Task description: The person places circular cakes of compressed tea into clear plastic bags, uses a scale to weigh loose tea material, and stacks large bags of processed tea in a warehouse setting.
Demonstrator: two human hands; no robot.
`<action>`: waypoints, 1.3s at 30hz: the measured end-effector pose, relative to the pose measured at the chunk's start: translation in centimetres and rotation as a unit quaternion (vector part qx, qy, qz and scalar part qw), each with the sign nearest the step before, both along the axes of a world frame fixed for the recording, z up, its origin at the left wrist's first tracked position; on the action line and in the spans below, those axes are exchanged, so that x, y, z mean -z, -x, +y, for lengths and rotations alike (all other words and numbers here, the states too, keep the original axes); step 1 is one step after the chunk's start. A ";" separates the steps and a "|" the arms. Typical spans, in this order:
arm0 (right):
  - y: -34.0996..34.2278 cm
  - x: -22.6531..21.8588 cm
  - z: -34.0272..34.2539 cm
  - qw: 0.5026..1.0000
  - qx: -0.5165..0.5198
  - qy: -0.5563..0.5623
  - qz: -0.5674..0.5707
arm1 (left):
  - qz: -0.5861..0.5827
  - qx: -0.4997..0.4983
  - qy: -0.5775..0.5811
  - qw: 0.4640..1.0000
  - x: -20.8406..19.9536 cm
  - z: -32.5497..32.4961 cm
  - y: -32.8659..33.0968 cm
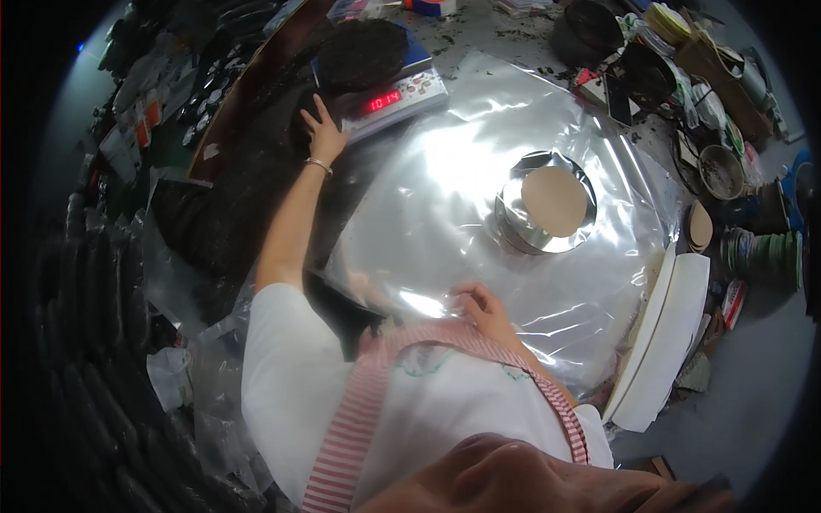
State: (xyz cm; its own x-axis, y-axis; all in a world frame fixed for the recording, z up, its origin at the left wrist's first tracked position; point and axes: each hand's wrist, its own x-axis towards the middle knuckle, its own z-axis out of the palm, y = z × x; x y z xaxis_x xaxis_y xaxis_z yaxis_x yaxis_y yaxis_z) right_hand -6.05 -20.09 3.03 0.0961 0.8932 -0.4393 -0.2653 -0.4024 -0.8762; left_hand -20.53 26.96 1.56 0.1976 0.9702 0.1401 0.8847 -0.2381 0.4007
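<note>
My left hand [324,135] reaches forward with its fingers spread, beside the near left corner of a digital scale [419,92] with a lit red display. It rests over dark material and holds nothing that I can see. On the scale's blue top lies a dark, round, flat mass [363,56]. Close to my body, my right hand [484,313] lies at the near edge of a clear plastic sheet [398,201], fingers bent and loosely apart. Upon this sheet stands a shiny metal ring [510,229] with a brown cardboard disc [554,202] at its top.
Dark material [227,214] heaps up at the left behind a brown board edge [244,81]. White curved sheets [671,342] stand at the right. Black pots [586,34], a metal bowl [721,173] and mixed clutter crowd the far right. Packed dark bags [94,342] line the left side.
</note>
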 end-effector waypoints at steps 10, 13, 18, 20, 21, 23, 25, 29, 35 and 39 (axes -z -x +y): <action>-1.7 -1.5 2.0 0.998 0.006 -0.046 -0.037 | 0.159 -0.123 -0.083 0.976 -7.4 0.0 5.8; -1.8 -2.4 2.2 0.998 -0.005 -0.048 -0.050 | 0.329 -0.097 -0.125 0.931 -6.7 -0.4 6.0; -1.3 -2.8 1.9 0.997 0.012 -0.056 -0.057 | 0.327 -0.020 -0.243 0.913 -9.6 1.2 1.8; -1.1 -3.2 1.6 0.998 0.029 -0.024 -0.049 | 0.168 0.183 -0.246 0.937 -9.8 3.4 -2.0; -0.8 -3.1 1.4 0.998 0.033 -0.023 -0.054 | 0.160 0.221 -0.255 0.927 -9.2 3.5 -4.1; -0.5 -2.6 1.1 0.999 0.032 0.009 -0.025 | 0.186 0.259 -0.236 0.918 -7.6 4.3 -7.1; -0.5 -3.0 1.0 0.998 0.045 0.000 -0.037 | 0.240 0.249 -0.101 0.933 -6.4 6.3 -8.9; -0.6 -1.9 0.3 0.995 0.097 -0.011 -0.027 | -0.054 0.262 -0.060 0.962 -9.8 9.9 -8.6; -0.6 -2.2 1.8 0.998 0.062 0.011 -0.025 | 0.077 0.292 -0.063 0.951 -8.6 10.5 -10.0; -0.9 -2.1 1.9 0.996 0.075 -0.012 -0.034 | 0.188 0.265 -0.059 0.944 -9.4 9.0 -11.0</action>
State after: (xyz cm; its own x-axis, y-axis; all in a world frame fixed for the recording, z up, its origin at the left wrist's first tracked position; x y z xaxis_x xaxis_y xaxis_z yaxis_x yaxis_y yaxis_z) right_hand -5.12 -18.14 5.10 0.2588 0.8766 -0.4057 -0.2608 -0.3410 -0.9032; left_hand -9.54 35.94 10.96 0.7082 0.7030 0.0645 0.7031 -0.7106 0.0252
